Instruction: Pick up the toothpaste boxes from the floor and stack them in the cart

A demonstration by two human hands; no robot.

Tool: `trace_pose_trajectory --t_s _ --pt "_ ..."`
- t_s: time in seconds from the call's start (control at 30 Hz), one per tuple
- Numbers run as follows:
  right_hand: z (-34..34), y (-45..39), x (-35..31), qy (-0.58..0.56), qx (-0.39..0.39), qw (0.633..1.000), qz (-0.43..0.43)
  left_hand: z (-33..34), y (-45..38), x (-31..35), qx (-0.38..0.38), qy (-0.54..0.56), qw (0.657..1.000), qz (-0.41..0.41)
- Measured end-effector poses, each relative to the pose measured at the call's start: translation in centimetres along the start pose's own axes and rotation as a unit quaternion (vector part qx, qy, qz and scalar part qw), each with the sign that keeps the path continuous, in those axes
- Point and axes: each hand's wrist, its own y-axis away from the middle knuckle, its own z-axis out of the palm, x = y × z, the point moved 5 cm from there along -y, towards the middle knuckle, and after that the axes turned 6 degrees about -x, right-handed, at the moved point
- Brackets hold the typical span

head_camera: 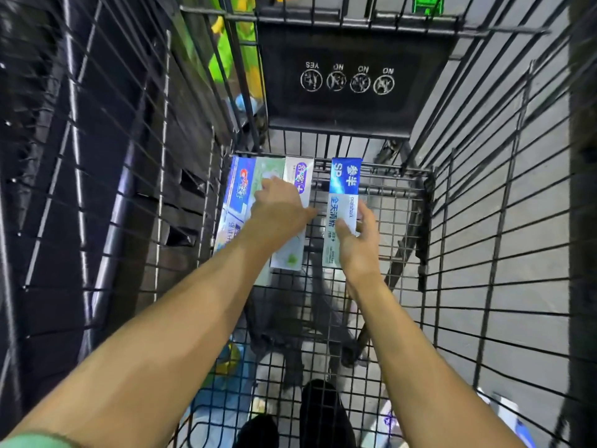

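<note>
Looking straight down into a black wire cart (381,202), its mesh walls close in on both sides and a black flap with white YES/NO pictograms (349,80) hangs at the far end. Through the mesh floor, dark shoes (319,412) and grey floor tiles show below; green and yellow shapes sit blurred beyond the far left wall.

Against the far left corner of the basket lies a row of toothpaste boxes side by side, touching: a blue box (237,192) at the wall, a pale green box (269,173) next to it, then a white and purple box (302,185). All run lengthwise away from the viewer, along the cart's long axis.

The left hand (279,211) rests on top of this row, fingers reaching forward; whether it is clasping anything, I cannot tell.

The right hand (358,240) pinches a blue and white box (344,195) by its near half, thumb on the printed face. That box points the same way, just apart from the row.
</note>
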Motion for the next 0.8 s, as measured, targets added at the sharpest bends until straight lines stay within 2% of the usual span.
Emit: trace_pose_trajectory --t_s 0.07,0.17,0.23,0.3,0.5,0.67,0.8 --pt "0.2 0.0 -0.2 -0.003 -0.001 1.000 0.005 0.2 0.0 0.1 0.024 -0.057 0.998 0.011" --pt "0.3 -0.1 -0.1 0.004 -0.014 1.000 0.023 0.4 0.1 -0.6 0.116 -0.126 0.984 0.039" --pt "0.3 -0.3 0.0 0.007 -0.019 0.999 0.027 0.5 -0.2 -1.4 0.182 -0.132 0.971 0.086" --pt "0.2 -0.6 0.2 0.014 -0.011 0.999 0.026 1.1 -0.6 -2.4 0.218 -0.136 0.956 0.143" --pt "0.7 -0.9 0.8 0.072 0.020 0.996 0.041 2.9 -1.3 -4.7 0.197 -0.088 0.960 0.178" --pt "2.0 -0.4 0.0 0.186 0.008 0.982 0.013 3.4 -1.3 -5.0 0.184 -0.065 0.966 0.172" --pt "2.3 -1.0 0.1 0.342 0.002 0.940 0.012 3.4 -1.2 -5.0 0.182 -0.063 0.967 0.168"
